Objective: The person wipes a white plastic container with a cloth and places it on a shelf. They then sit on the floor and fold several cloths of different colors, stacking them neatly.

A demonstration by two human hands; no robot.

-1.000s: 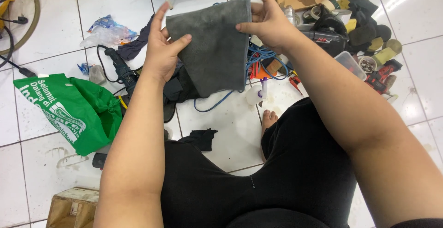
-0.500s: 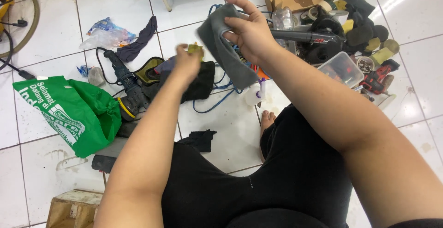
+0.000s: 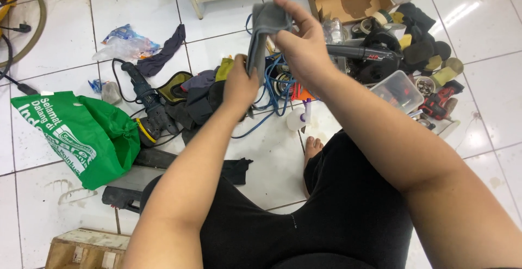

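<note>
Right hand (image 3: 304, 51) and left hand (image 3: 241, 87) pinch grey cloth (image 3: 262, 27) upright

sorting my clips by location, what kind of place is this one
Probably a home workshop or storage corner, with the person seated on a white tiled floor. Power tools lie loose about it, a polisher and a black one, with blue cable and a cardboard box. Both hands hold a grey cloth.
</note>
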